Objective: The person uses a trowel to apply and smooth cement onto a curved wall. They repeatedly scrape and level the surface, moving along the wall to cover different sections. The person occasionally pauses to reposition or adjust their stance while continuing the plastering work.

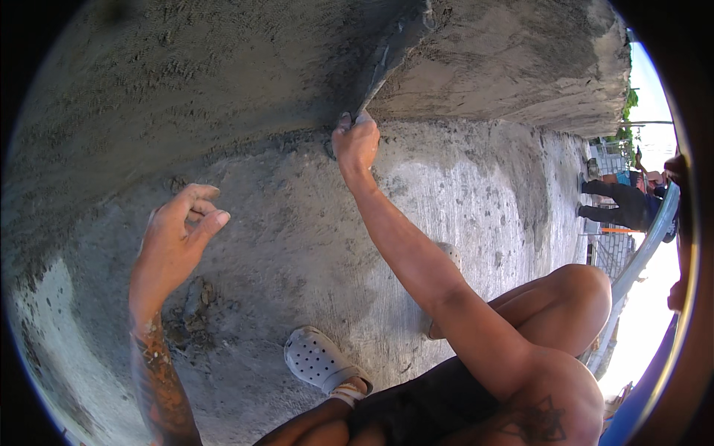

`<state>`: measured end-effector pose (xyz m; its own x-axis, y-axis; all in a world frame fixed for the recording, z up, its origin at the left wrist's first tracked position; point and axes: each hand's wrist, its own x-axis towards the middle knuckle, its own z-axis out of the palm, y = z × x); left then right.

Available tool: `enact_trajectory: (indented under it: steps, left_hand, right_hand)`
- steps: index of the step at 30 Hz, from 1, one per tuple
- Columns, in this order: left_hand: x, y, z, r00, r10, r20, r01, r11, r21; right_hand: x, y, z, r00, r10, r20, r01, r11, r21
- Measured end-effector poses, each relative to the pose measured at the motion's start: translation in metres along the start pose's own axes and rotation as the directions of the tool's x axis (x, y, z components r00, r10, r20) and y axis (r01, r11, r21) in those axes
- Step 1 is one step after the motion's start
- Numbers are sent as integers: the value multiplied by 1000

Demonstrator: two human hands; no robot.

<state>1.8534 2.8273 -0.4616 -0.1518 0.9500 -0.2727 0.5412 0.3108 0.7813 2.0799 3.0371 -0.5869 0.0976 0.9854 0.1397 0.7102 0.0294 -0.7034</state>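
Observation:
My right hand [357, 143] is closed around the lower end of a long, thin tool coated in grey cement [381, 70]. Its kind is hard to make out. From the fist it slants up along the corner where two plastered wall faces meet, just above the floor. To the left, my left hand [169, 249] hovers with nothing in it, fingers loosely bent and thumb apart from them. The darker wall face [201, 67] looks wet and rough, while the face on the right [506, 67] is smoother.
Lumps of wet mortar [195, 305] lie on the concrete floor [297, 245] below my left hand. My grey clog [318, 360] and bent knee [573, 297] are close by. At the far right stands another person in dark trousers [617, 204].

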Motion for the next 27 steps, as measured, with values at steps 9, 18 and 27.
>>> enact_trajectory:
  steps: [9,18,27]
  left_hand:
    - [-6,7,-2,1000,-7,-30,7,1000,-16]
    - [-20,50,-27,983,-165,-81,175,974,141]
    - [-188,118,-136,798,94,-595,256,842,476]
  right_hand:
    - [-36,-31,31,972,-8,233,11,1000,-12]
    - [-107,-105,56,852,-341,397,203,915,349]
    - [-203,-148,-12,533,-773,344,379,581,720]
